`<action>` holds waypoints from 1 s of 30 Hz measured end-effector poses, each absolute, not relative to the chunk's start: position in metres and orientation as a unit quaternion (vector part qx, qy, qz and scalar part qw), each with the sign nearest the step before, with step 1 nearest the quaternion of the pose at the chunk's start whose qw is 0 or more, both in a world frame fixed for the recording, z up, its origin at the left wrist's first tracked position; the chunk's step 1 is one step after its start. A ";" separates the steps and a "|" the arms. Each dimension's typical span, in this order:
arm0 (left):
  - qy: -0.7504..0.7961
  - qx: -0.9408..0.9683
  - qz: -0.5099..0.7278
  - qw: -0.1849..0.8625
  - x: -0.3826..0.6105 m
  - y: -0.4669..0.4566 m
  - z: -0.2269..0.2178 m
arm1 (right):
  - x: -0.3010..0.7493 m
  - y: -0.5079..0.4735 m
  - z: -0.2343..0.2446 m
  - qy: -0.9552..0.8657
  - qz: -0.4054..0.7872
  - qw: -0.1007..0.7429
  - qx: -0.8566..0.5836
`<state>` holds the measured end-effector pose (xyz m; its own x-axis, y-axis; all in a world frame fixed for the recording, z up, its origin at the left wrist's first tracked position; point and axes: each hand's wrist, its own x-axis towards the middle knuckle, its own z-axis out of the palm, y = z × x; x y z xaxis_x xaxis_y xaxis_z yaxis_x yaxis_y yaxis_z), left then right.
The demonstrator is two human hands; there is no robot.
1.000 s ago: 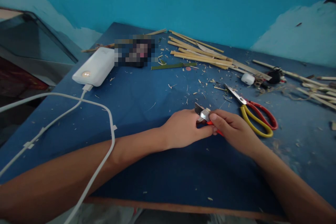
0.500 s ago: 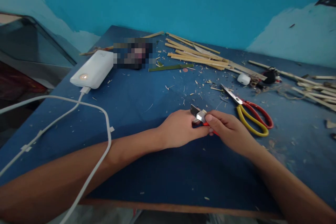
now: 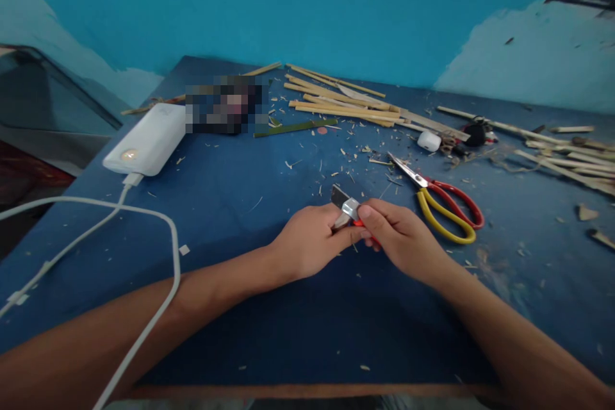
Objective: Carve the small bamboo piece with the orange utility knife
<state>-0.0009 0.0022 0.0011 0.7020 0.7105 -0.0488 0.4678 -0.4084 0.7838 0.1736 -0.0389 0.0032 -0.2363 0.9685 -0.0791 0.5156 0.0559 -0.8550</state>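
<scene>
The right hand [image 3: 403, 240] is closed around the orange body of a small cutter knife [image 3: 346, 207], thumb pressed near its metal head. The left hand [image 3: 307, 240] pinches that same head from the other side, so the knife sits between both hands with its bare blade jutting up and away from them. With fingertips this close to the edge, a slipping grip could well nick a finger; just right of the right hand lie scissors [image 3: 446, 205] on the blue table [image 3: 269, 327], with bamboo strips [image 3: 341, 102] farther beyond.
</scene>
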 end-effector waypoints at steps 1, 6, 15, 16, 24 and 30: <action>0.358 0.826 0.149 0.409 -0.001 0.002 0.000 | 0.173 -0.039 0.004 -0.672 0.410 0.280 -0.549; 0.378 0.812 0.159 0.415 -0.002 0.001 -0.004 | 0.173 -0.037 0.004 -0.673 0.410 0.282 -0.548; 0.379 0.806 0.155 0.426 0.000 0.001 -0.002 | 0.172 -0.037 0.004 -0.668 0.414 0.288 -0.547; 0.379 0.806 0.156 0.426 0.000 0.001 -0.001 | 0.172 -0.037 0.004 -0.668 0.415 0.287 -0.546; 0.380 0.809 0.153 0.421 -0.001 0.000 0.000 | 0.173 -0.037 0.007 -0.675 0.419 0.276 -0.541; 0.376 0.803 0.151 0.437 -0.001 0.000 0.006 | 0.173 -0.037 0.008 -0.672 0.425 0.262 -0.547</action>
<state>-0.0006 0.0004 0.0056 0.6721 0.7354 -0.0862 0.4716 -0.3354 0.8155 0.1726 -0.0369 0.0076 -0.2648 0.9578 -0.1114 0.5120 0.0417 -0.8580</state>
